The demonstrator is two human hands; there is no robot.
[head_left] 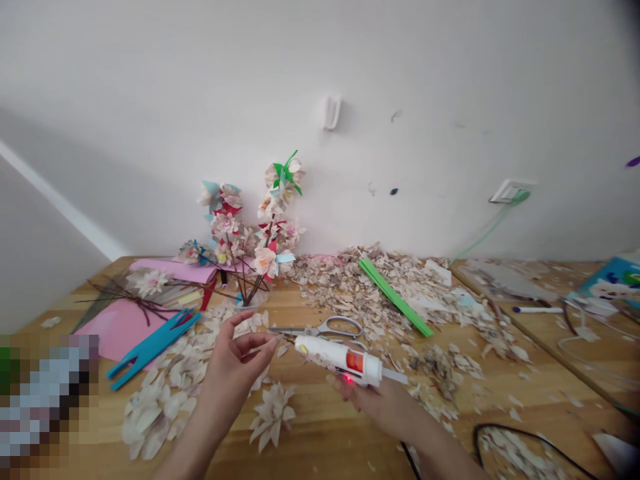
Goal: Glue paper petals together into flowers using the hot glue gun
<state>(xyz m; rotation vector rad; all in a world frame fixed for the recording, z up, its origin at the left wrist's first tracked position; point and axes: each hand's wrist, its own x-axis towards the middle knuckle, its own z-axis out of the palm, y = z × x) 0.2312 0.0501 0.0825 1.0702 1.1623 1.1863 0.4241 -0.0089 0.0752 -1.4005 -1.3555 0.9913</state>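
Observation:
My right hand is wrapped round a white glue gun with an orange label and a lit red light. Its nozzle points left, at the fingertips of my left hand. Thumb and index finger of that hand are pinched together; whatever they hold is too small to make out. On the table just below lies a pale petal flower. Grey-handled scissors rest behind the glue gun. Loose pale petals are heaped to the left of my left forearm.
Branches with paper flowers stand against the wall. Blue folded paper and pink paper lie left, a green strip and dried petals behind. A black cable curves at right, near a pen.

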